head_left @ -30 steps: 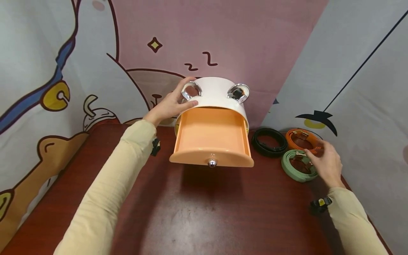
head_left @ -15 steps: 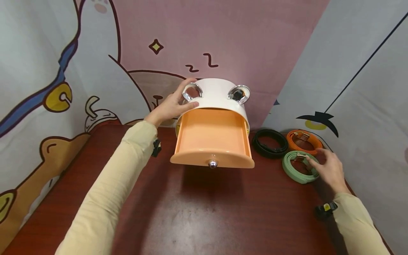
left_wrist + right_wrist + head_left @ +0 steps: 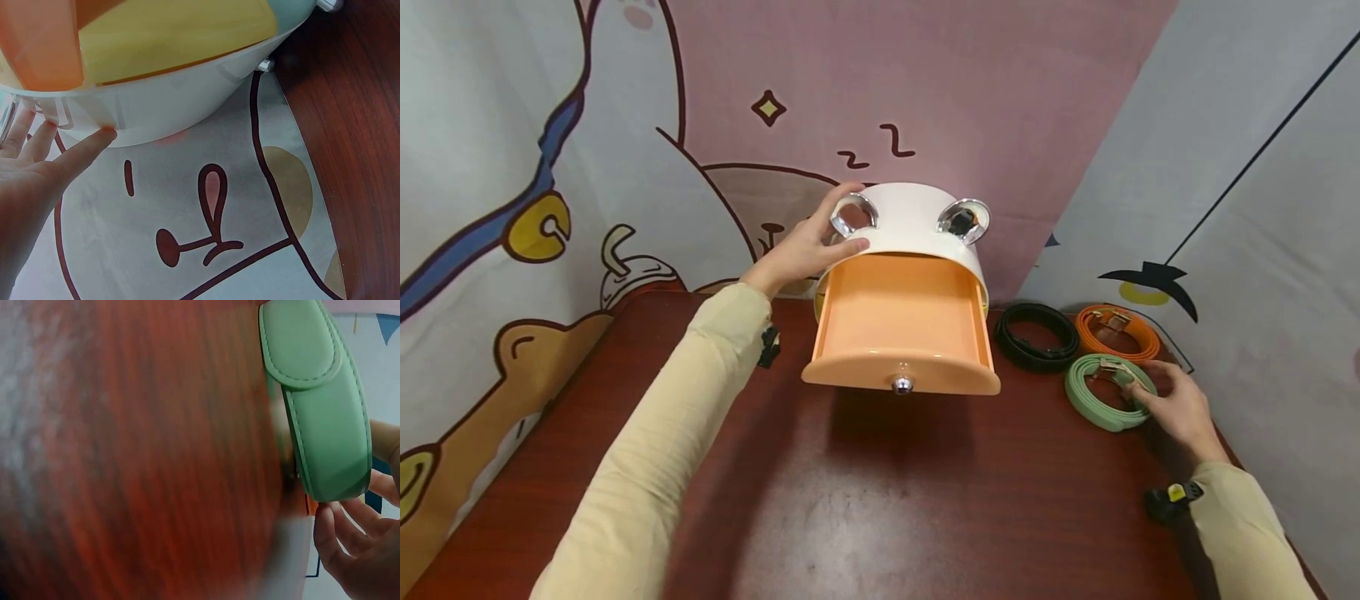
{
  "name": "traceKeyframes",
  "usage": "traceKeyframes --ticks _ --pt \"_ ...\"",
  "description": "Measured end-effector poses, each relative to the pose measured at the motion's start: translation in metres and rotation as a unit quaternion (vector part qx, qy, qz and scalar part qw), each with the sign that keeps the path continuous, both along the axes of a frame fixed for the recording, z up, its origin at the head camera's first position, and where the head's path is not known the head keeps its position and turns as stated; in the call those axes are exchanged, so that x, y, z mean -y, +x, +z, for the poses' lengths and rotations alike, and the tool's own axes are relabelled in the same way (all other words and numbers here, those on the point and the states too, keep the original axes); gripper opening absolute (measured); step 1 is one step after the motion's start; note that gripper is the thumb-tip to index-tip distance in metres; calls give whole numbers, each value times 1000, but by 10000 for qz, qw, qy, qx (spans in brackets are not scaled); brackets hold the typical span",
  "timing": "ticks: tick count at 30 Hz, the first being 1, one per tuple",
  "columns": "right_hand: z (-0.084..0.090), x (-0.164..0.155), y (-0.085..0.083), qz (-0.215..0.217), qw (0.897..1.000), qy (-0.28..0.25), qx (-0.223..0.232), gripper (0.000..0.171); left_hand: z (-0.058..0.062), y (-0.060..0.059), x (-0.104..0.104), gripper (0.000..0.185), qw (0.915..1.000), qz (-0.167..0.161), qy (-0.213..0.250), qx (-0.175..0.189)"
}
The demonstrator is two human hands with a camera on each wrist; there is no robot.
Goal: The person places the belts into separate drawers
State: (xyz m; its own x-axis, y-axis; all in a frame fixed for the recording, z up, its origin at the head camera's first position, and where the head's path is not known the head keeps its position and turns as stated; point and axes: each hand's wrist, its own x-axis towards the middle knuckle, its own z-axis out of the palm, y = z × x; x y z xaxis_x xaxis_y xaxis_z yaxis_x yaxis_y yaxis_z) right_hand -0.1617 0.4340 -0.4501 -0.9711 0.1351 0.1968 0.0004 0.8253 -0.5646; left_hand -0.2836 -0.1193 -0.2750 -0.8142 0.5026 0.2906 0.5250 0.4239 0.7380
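Observation:
My left hand (image 3: 801, 250) rests on the left side of a white, round-topped drawer box (image 3: 913, 208) with silvery ears. Its thumb lies on the front rim, and in the left wrist view the fingers (image 3: 84, 153) press fairly straight against the white wall. The box's orange drawer (image 3: 902, 304) is pulled out, with bare floor and a round metal knob (image 3: 902, 385). On the right, my right hand (image 3: 1180, 408) pinches the right edge of a coiled green belt (image 3: 1090, 404). The right wrist view shows fingers around the green belt (image 3: 331, 437), some partly hidden behind it.
A coiled black belt (image 3: 1037, 337) and a coiled orange belt (image 3: 1138, 333) lie just behind the green one on the dark red wooden table (image 3: 880, 500). A printed cartoon cloth (image 3: 1000, 92) rises behind the table and along both sides.
My right hand has drawn back from beside the orange belt to the green belt's right edge, and its fingers have closed there. The left hand and the drawer box have stayed put.

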Motion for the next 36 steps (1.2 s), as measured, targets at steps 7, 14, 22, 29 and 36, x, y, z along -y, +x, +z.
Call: traceKeyframes --ticks 7,14,22,29,36 --pt "-5 -4 1 14 9996 -131 237 60 0 -1 0 73 10000 26 -17 -17" --pt "-8 -4 2 -130 9995 -301 12 59 0 -1 1 73 10000 22 -32 -63" --pt "-9 0 4 -459 9979 -430 -145 55 -1 -3 1 74 10000 -1 -40 -62" --pt "-6 3 6 -438 9981 -409 -135 54 0 -3 1 75 10000 7 -58 28" --pt "-1 8 7 -345 9981 -452 -223 54 16 18 -3 73 9999 -41 -22 160"
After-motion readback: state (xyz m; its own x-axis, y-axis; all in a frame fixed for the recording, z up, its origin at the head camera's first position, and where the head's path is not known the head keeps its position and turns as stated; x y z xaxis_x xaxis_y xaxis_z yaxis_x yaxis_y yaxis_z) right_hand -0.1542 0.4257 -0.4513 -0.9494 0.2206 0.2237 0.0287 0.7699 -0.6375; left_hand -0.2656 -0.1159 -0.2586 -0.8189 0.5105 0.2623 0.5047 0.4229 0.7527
